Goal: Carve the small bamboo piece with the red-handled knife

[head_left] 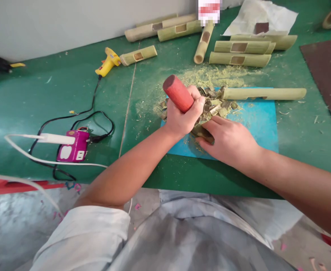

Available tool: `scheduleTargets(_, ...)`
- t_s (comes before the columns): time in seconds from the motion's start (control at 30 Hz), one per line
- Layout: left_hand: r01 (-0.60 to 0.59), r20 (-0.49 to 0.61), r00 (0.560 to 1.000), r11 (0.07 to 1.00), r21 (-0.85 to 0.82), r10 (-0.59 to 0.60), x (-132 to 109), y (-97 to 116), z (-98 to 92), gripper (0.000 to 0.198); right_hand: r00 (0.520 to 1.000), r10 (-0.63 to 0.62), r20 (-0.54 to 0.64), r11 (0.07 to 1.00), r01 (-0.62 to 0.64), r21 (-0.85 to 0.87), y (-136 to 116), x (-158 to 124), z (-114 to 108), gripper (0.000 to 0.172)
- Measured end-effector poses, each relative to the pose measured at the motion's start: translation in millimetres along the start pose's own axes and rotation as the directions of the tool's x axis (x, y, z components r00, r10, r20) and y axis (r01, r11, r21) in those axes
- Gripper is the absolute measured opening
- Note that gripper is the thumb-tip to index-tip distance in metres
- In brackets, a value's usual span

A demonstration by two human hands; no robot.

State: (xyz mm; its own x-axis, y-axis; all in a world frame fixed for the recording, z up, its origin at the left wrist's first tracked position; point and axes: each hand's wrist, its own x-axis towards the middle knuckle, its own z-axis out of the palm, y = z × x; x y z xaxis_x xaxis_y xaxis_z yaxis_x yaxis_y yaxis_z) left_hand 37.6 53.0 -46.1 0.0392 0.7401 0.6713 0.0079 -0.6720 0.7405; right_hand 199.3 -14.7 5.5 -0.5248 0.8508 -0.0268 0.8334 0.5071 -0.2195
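**No Readable Text**

You can read no word or number here. On the purple socket block you see a white mark, shaped like an apple. The red-and-white patch is blurred into squares; the yellow glue gun's markings are too small.

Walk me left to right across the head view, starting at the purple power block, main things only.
Purple power block → yellow glue gun → short bamboo tube → red handle in the left hand → right hand → dark brown sheet.
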Motion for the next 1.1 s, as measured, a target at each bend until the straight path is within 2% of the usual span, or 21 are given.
scheduleTargets(0.23,-0.044,0.073,0.996,0.998,-0.054,0.048,0,1,1.8,0.046,1.0,-0.015,-0.019,0.999,0.016,0.041,3,1,2,0.019)
scheduleTargets(0.4,-0.059,0.071,0.996,0.997,-0.047,0.063,-1,4,2.9,0.052,0.996,-0.07,-0.059,0.994,0.075,0.084,6,0,4,0.017)
scheduleTargets(0.57,0.053,0.066,0.997,0.997,-0.061,-0.049,-8,8,5.5,0.061,0.999,-0.038,-0.016,0.998,0.039,0.052,10,3,-1,0.022)
scheduleTargets(0.67,0.127,-0.082,0.987,0.982,-0.143,-0.14,-6,10,9.7,0.061,0.999,-0.028,-0.028,0.999,0.029,0.04,12,4,-1,0.019)
scheduleTargets(0.73,0.161,-0.142,0.973,0.977,-0.14,-0.18,-3,11,11.3,0.061,0.998,-0.03,-0.049,0.999,0.032,0.04,12,4,1,0.019)
scheduleTargets(1.1,0.143,-0.103,0.984,0.989,-0.038,-0.146,-3,17,7.3,0.058,0.985,-0.058,-0.162,0.996,0.069,0.06,15,0,6,0.024)
